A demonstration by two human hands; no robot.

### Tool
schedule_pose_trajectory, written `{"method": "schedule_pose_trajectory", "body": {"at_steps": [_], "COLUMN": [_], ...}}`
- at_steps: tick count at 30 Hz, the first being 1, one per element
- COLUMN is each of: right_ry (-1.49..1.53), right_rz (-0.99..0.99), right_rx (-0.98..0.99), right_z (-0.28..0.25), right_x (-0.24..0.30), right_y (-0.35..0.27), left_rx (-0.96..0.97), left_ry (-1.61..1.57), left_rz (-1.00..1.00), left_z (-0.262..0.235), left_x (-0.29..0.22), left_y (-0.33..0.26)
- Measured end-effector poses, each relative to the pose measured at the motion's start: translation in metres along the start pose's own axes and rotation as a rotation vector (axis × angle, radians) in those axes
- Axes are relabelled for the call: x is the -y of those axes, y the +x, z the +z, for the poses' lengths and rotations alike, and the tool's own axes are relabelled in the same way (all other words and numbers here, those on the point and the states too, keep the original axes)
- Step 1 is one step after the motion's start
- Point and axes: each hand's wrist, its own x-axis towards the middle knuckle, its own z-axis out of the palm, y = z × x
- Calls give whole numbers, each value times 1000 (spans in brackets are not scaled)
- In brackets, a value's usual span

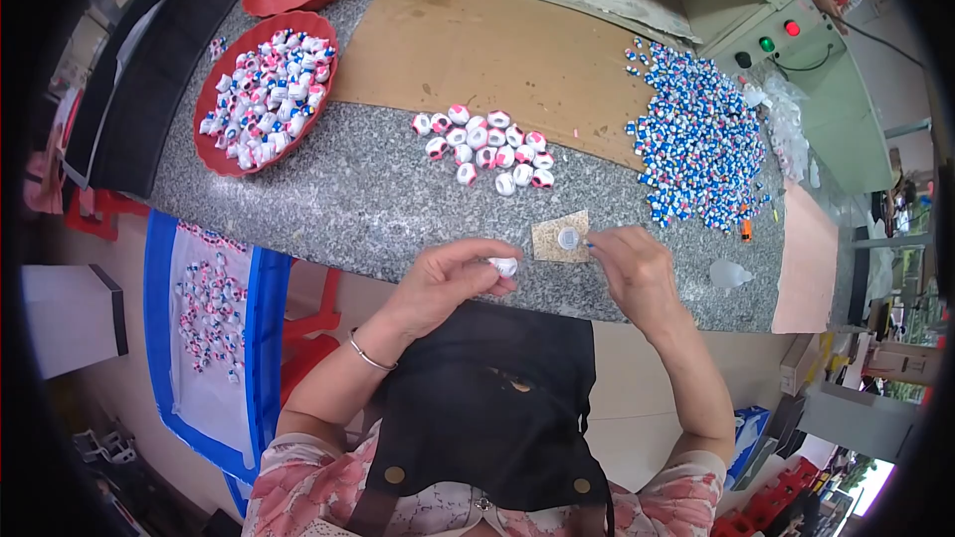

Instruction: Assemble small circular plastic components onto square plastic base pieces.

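My left hand [453,283] pinches a small white rounded piece [504,267] between thumb and fingers, just above the near edge of the counter. My right hand [637,268] has its fingertips closed on a tiny blue part [591,245], mostly covered by the fingers. Between the hands lies a speckled tan pad [547,247] with a small round clear cup [568,238] on it. Beyond it, several white and pink hollow pieces [486,135] are gathered in a loose group. A wide heap of small blue and white parts [696,139] spreads to the right.
A red bowl [202,146] full of assembled pieces stands at left; another red bowl [261,2] sits behind. Cardboard [497,50] covers the counter's back, before a pale green machine [816,80]. A clear plastic bottle [729,273] lies right. A blue-rimmed tray [162,338] is lower left.
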Motion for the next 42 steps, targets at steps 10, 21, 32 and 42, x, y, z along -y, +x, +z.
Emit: {"method": "schedule_pose_trajectory", "body": {"at_steps": [10,21,32,42], "right_ry": [-140,426,592,470], "right_rz": [-140,337,372,97], "right_rx": [232,-43,115,-18], "right_z": [10,8,-8,15], "right_x": [-2,18,32,38], "right_y": [21,5,-7,-20], "left_rx": [51,-55,247,319], "left_ry": [-35,359,615,307], "left_rz": [11,228,273,-107], "left_z": [-2,21,20,14], "left_x": [-13,20,1,7], "left_y": [15,40,41,31]}}
